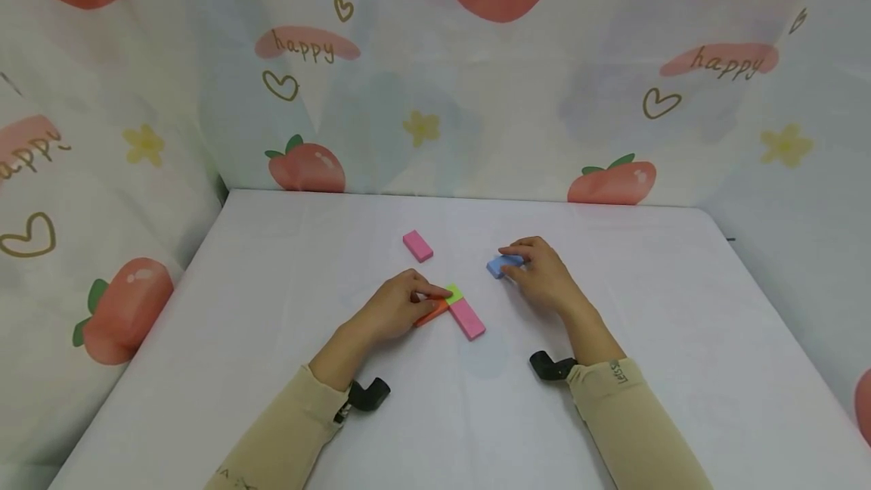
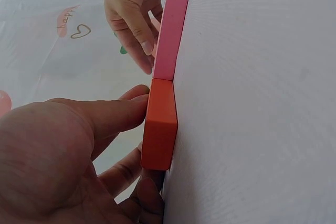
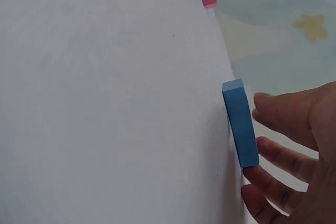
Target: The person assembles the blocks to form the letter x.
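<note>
On the surface [image 1: 292,263], in the head view, the left grip [image 1: 391,308] holds the orange block [image 1: 427,317] beside the green block [image 1: 454,293] and a pink block [image 1: 468,319]. From the left wrist, its thumb [image 2: 118,116] meets the orange block's edge. From the right, the right grip [image 3: 323,140] lies relaxed at the blue block [image 3: 241,124], thumb apart.

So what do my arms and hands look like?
Your left sleeve is tan with a dark marking near the head view's bottom edge; your right sleeve is tan with dark lettering at its end. A black, bent device shows beside the left sleeve, a second device beside the right. Your left hand and right hand are bare.
</note>
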Motion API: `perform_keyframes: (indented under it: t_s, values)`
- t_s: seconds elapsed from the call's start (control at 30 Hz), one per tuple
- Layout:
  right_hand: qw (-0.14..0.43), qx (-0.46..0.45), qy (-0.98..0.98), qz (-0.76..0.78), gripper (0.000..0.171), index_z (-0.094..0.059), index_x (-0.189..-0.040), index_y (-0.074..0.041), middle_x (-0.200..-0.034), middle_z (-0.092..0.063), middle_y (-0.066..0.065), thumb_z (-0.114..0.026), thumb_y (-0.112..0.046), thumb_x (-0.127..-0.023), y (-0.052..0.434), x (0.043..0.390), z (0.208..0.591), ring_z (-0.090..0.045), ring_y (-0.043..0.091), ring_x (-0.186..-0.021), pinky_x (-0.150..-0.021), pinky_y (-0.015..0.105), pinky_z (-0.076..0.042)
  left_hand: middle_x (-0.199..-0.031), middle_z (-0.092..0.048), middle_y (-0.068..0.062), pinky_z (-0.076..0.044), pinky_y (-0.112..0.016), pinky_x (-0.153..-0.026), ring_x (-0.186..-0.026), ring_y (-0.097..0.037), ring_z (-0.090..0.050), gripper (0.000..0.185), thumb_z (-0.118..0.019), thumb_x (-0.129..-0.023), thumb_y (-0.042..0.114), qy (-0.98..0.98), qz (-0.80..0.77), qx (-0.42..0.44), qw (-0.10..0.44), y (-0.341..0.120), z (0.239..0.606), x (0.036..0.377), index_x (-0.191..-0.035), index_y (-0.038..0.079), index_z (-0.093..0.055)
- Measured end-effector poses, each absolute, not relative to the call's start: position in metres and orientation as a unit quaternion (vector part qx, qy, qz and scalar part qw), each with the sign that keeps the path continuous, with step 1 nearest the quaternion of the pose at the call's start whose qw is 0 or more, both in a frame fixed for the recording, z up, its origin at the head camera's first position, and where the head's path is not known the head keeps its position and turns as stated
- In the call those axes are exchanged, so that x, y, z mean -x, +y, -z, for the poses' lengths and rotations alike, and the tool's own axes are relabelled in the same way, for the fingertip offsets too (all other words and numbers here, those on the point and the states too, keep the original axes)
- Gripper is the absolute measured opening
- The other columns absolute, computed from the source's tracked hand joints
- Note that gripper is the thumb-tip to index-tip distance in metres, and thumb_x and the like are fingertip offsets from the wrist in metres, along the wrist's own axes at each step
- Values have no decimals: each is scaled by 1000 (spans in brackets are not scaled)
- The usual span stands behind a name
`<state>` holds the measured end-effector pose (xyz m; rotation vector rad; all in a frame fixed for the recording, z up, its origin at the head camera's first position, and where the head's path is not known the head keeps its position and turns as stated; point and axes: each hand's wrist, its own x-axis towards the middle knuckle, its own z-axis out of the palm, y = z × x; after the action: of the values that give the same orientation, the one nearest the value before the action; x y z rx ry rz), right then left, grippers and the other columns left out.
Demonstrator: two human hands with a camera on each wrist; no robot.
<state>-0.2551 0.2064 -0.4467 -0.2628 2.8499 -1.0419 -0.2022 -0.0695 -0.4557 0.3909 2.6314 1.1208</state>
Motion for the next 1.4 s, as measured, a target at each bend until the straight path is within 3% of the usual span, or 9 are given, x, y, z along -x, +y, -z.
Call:
perform_keyframes:
  t_s: [0.2,0.77,1.4]
  values:
    - [47,89,935,339,35,-64,-126,-11,-138,-43,15,-64,-23,-93,204,255,449,-42,35,-127,-107,53,-33,-100,-55,12,-46,-28,-70,-88,-13,-52,26,-63,-94,25,903,-387,-139,123,-71,458,202,-112,42,-71]
    - [33,78,942,324,33,-66,-125,-16,-135,-46,15,-64,-20,-93,203,255,450,-46,32,-114,-96,49,-39,-98,-54,11,-46,-28,-69,-86,-13,-53,27,-63,-94,25,904,-385,-139,122,-72,457,204,-115,42,-70]
    - [44,83,941,324,33,-66,-125,-17,-135,-46,13,-64,-21,-93,203,254,450,-46,30,-114,-96,48,-39,-99,-54,10,-46,-28,-68,-86,-13,-53,26,-63,-94,26,904,-388,-133,125,-71,456,202,-114,42,-70]
